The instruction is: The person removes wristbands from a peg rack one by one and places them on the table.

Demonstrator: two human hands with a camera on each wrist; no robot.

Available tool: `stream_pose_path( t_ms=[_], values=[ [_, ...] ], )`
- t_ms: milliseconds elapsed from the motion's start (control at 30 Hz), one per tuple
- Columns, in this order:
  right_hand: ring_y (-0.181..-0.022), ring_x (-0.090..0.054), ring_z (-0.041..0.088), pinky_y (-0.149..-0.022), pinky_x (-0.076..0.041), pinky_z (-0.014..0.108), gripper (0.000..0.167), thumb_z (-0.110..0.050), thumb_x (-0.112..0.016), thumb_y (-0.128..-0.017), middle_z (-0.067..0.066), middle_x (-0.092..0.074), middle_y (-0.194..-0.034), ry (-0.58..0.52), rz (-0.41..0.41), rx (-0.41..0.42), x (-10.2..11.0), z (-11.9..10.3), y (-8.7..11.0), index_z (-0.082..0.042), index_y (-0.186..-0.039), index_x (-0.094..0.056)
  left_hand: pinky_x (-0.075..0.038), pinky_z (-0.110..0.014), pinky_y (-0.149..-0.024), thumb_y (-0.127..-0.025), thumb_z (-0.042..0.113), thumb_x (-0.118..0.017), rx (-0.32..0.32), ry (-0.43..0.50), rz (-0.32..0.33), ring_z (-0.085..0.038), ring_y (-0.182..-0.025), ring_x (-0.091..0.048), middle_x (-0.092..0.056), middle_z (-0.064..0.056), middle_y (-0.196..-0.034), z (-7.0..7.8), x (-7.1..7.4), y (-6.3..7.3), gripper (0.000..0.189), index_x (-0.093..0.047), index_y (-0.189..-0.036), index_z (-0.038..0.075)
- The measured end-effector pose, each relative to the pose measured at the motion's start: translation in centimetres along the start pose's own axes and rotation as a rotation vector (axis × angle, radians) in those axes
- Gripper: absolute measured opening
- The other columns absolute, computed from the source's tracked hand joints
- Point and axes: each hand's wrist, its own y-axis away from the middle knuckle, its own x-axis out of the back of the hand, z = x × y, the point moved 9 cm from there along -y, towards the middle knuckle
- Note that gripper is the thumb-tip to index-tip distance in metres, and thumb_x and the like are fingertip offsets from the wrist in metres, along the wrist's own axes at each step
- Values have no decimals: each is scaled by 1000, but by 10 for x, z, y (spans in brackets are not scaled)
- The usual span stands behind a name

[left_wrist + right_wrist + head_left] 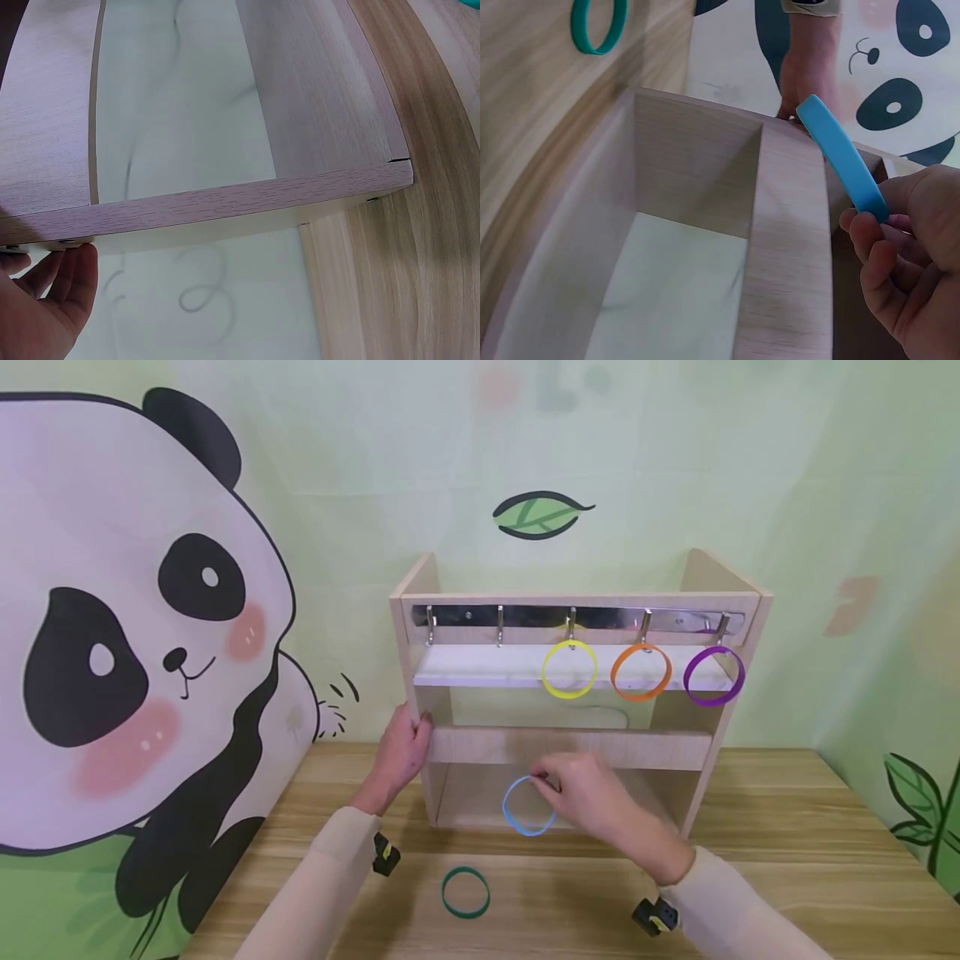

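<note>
A light wooden rack stands on the table, with a metal hook strip along its upper front. My left hand holds its left side panel, fingers bent against the outer face in the left wrist view. My right hand pinches a light blue ring between thumb and fingers, in front of the rack's lower opening. From the strip's hooks hang a yellow ring, an orange ring and a purple ring. The two left hooks carry nothing.
A green ring lies on the wooden table in front of the rack, between my forearms. A white shelf board crosses the rack behind the hooks. Close behind stands a pale green wall with a panda picture.
</note>
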Motion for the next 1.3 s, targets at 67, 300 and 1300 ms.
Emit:
stream_pose_path(
  t_ms=[67, 300, 1300],
  values=[
    [-67, -64, 12, -58, -51, 21, 4, -10, -74, -80, 0, -69, -77, -8, -13, -11, -4, 2, 3, -8, -82, -71, -50, -49, -86, -100, 27, -36, -1, 2, -1, -31, -108, -52, -46, -16, -125, 0, 0, -1, 42, -39, -136, 6],
    [-67, -64, 12, -59, -51, 20, 5, -9, -74, -80, 0, -69, -77, -33, -56, -32, -16, 8, 13, -7, -84, -72, -51, -48, -84, -100, 25, -37, -6, -5, 10, -31, -106, -52, -47, -17, -123, 0, -1, -1, 39, -41, -133, 5],
    [-61, -56, 3, -52, -46, 16, 2, -6, -69, -83, 0, -68, -76, -186, -179, -126, -61, 24, 37, -6, -82, -71, -50, -50, -85, -100, 27, -36, 7, 15, -6, -31, -107, -53, -47, -15, -123, -1, -1, -1, 41, -39, -134, 6]
  ],
)
